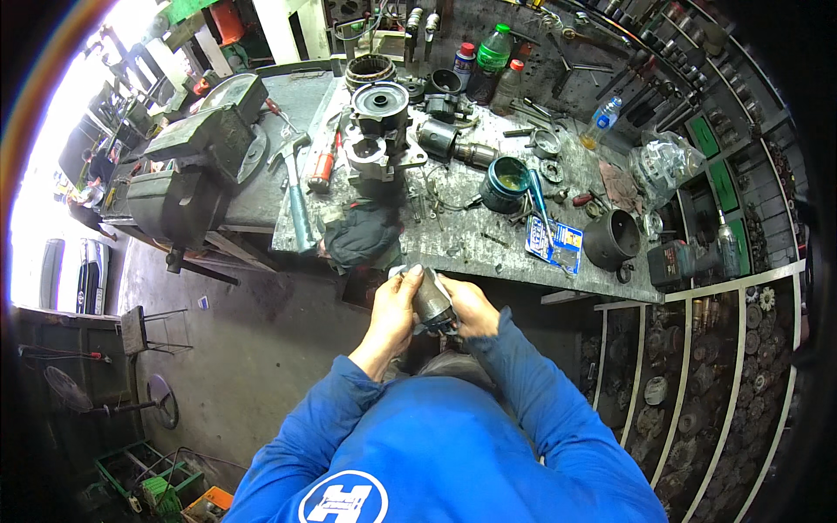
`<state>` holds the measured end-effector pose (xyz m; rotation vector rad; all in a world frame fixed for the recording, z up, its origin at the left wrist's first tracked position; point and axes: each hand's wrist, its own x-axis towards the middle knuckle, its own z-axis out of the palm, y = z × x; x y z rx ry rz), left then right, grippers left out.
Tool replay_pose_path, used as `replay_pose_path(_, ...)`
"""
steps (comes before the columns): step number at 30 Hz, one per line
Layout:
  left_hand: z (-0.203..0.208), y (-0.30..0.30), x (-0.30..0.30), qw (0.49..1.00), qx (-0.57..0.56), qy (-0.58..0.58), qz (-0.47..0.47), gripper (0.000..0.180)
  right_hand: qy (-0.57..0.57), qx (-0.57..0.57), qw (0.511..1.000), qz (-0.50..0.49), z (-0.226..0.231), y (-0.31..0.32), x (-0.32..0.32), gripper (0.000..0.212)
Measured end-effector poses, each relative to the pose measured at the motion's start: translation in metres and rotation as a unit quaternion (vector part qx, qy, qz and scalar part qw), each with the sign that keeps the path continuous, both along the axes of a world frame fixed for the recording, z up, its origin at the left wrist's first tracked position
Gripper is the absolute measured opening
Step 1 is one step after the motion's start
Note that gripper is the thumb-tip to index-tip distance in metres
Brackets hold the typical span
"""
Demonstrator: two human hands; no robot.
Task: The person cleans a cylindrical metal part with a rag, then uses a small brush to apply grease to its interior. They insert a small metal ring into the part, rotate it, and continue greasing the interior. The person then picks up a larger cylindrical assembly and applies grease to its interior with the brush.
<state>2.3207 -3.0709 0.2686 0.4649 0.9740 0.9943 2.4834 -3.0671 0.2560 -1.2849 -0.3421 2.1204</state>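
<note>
Between my two hands, just off the near edge of the workbench, is a grey metal cylinder with a darker lower end. My left hand is wrapped round its left side, thumb on top. From the right, my right hand grips it too, its fingertips partly hidden behind the part. A dark cloth lies on the bench edge beyond my left hand. Farther back stands a stack of machined metal housings, with motor-like cylinders to its right.
A bench vise is at left, beside a hammer and a red-handled tool. To the right are a dark teal can, a blue-and-yellow card and a black metal ring housing. Bottles stand behind; part-filled shelves line the right.
</note>
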Motion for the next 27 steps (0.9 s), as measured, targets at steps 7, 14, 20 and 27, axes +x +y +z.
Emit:
replay_pose_path(7,0.005,0.017,0.009,0.998,-0.031,0.026,0.056,0.033,-0.516,0.486,0.686,0.165,0.042,-0.034,-0.007,0.078)
replay_pose_path(14,0.038,-0.003,-0.016,0.978,0.032,0.104,-0.178,0.055,0.132,0.242,0.938,-0.211,0.054,-0.035,0.036,0.055)
replay_pose_path(20,0.002,-0.006,0.059,0.980,-0.005,-0.153,-0.125,0.069,0.136,0.233,0.949,-0.162,0.054,-0.033,0.040,0.054)
replay_pose_path(27,0.012,-0.006,0.054,0.976,0.090,-0.167,-0.108,0.060,-0.604,0.499,0.613,0.103,0.077,-0.045,0.068,0.059)
